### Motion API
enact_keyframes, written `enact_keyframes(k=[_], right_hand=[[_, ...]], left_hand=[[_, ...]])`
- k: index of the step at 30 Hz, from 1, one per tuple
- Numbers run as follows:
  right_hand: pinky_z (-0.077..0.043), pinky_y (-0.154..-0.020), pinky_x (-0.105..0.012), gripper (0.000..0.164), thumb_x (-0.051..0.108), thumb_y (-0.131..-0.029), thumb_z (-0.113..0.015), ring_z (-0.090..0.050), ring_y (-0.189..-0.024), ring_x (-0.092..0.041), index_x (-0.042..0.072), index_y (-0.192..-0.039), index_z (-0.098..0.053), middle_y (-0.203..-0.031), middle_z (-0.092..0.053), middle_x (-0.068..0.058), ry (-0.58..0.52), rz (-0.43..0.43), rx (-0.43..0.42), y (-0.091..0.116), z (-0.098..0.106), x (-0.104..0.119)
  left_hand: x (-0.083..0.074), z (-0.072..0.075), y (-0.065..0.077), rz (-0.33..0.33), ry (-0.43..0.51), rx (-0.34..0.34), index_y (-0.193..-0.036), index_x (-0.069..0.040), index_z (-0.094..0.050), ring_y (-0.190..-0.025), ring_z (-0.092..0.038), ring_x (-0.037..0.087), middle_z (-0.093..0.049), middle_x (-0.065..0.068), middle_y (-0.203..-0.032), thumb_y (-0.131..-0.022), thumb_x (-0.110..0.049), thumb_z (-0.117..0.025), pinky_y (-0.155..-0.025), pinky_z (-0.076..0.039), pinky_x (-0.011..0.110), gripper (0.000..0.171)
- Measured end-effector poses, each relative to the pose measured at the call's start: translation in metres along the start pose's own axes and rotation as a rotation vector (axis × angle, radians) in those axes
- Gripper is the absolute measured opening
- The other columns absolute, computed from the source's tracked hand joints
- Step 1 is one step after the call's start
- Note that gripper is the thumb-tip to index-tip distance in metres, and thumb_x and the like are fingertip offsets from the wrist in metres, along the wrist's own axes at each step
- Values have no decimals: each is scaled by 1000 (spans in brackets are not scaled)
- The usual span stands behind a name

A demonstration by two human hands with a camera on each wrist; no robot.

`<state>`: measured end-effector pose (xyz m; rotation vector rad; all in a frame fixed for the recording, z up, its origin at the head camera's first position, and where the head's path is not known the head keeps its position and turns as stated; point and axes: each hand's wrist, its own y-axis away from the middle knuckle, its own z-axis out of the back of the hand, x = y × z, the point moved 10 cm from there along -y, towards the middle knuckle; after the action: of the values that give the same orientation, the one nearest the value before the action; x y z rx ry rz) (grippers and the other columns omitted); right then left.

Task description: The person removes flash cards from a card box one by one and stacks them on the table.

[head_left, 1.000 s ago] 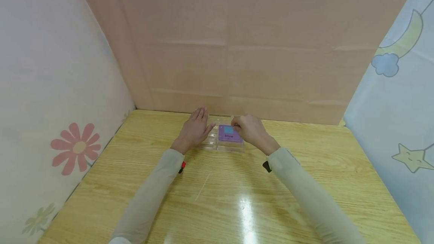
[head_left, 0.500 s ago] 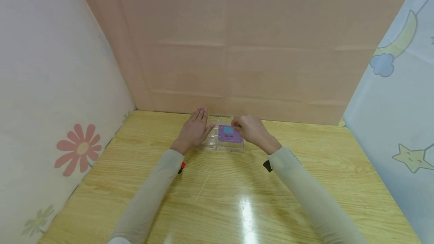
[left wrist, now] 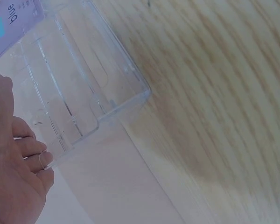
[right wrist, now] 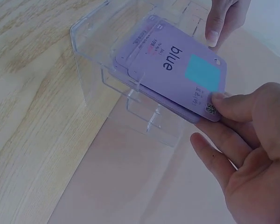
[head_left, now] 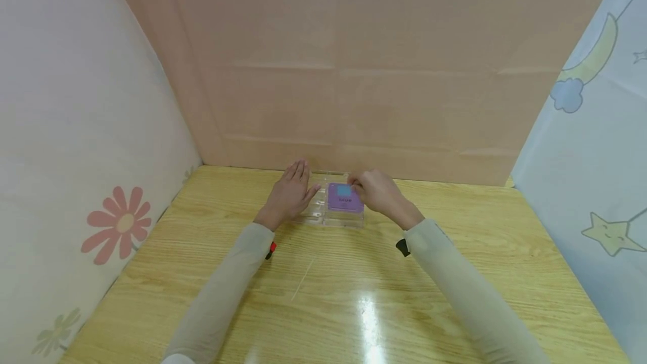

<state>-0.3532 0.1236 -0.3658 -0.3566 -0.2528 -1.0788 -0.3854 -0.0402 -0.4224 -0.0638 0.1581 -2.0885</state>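
A clear plastic divided holder (head_left: pixel 317 217) stands at the back of the table. Purple cards fill its right-hand section, and the front card, printed "blue" under a light blue square (right wrist: pixel 203 72), sits a little raised and offset from the stack behind it. My right hand (head_left: pixel 376 190) pinches that blue card (right wrist: pixel 177 70) at its upper corner, thumb in front and fingers behind. With straight fingers and the thumb spread, my left hand (head_left: pixel 290 192) rests along the holder's left side. The left fingertips (left wrist: pixel 46 158) lie at the holder's rim in the left wrist view.
Beneath everything is a wood-grain table (head_left: pixel 323 308). A tan paper-like panel (head_left: pixel 328 72) rises right behind the holder. Pale walls with printed flowers (head_left: pixel 123 221) on the left and a star (head_left: pixel 611 235) on the right flank the table.
The front blue card has slid slightly up and to the right, out from the stack, with my right hand moving along. My left hand has stayed in place.
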Motion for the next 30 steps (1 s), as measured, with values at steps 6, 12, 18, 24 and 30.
enact_keyframes(k=[6, 12, 18, 24, 30], right_hand=[[-53, -64, -29, 21, 7, -105, -60, -62, -67, -13, 4, -116, -79, -110, -81, -14, -12, 18, -29, 1, 5, 1], [-55, -66, -30, 19, 7, -103, -65, -65, -68, -12, 4, -115, -79, -112, -81, -14, -26, 26, -53, 3, 9, 1], [-58, -66, -32, 18, 6, -102, -67, -70, -70, -13, 3, -114, -80, -110, -81, -15, -28, 46, -72, 3, 11, 2], [-64, -72, -38, 16, 6, -101, -69, -78, -80, -21, 4, -112, -81, -108, -82, -14, -31, 77, -104, 2, 11, 2], [-66, -78, -42, 17, 6, -101, -68, -80, -89, -27, 4, -113, -80, -111, -81, -15, -65, 85, -101, 2, 13, 3]], left_hand=[[4, -2, 0, 12, 2, 8, -165, 7, -19, -165, -17, 35, -21, 25, -174, -114, -52, -24, -136, -16, 46, 78], [5, -3, -1, 11, 0, 2, -165, 7, -20, -165, -17, 35, -22, 24, -174, -114, -53, -24, -136, -17, 46, 78], [7, -3, -1, 10, -7, 3, -165, 7, -17, -165, -16, 35, -21, 25, -174, -114, -53, -23, -136, -17, 46, 79], [6, -4, -1, 10, 2, 7, -165, 7, -17, -165, -15, 35, -20, 25, -174, -114, -53, -23, -136, -17, 47, 79], [3, -2, -2, 5, 14, 6, -165, 7, -16, -165, -16, 36, -19, 24, -174, -114, -53, -23, -136, -15, 47, 79]])
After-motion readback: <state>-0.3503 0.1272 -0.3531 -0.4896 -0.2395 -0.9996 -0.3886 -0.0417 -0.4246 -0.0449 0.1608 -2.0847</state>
